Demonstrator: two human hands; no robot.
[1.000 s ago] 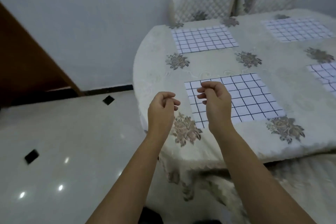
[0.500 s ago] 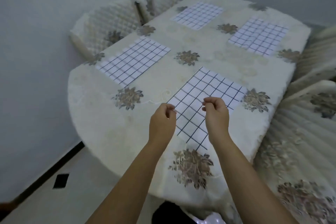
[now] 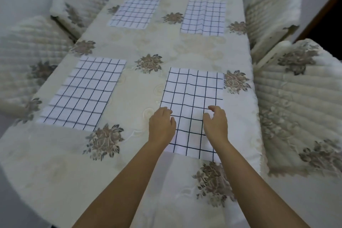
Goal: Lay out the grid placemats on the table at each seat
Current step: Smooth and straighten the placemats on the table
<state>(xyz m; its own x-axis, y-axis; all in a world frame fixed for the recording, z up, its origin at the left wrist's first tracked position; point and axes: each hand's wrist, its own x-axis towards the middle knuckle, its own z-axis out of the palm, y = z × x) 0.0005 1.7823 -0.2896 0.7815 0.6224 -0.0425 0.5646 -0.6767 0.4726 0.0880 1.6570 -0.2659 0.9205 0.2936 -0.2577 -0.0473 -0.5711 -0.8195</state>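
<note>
White cloth ruled with dark lines, the near-right grid placemat point(image 3: 192, 94) lies flat on the surface point(image 3: 55, 163). Its long side runs away from you, and its right edge sits close to the rim that faces the near-right chair point(image 3: 296, 102).

Your left grip point(image 3: 162, 126) is over the mat's left edge and your right grip point(image 3: 215, 124) over its right part. Both have fingers loosely bent and pinch nothing; whether they touch the cloth cannot be told. That straddle suits squaring or smoothing the mat, which shows faint ripples.

The near-left placemat point(image 3: 83, 92), far-left placemat point(image 3: 135, 12) and far-right placemat point(image 3: 203, 17) each lie before their own quilted seat. Judging by that, every seat in view is served and only tidying remains.
</note>
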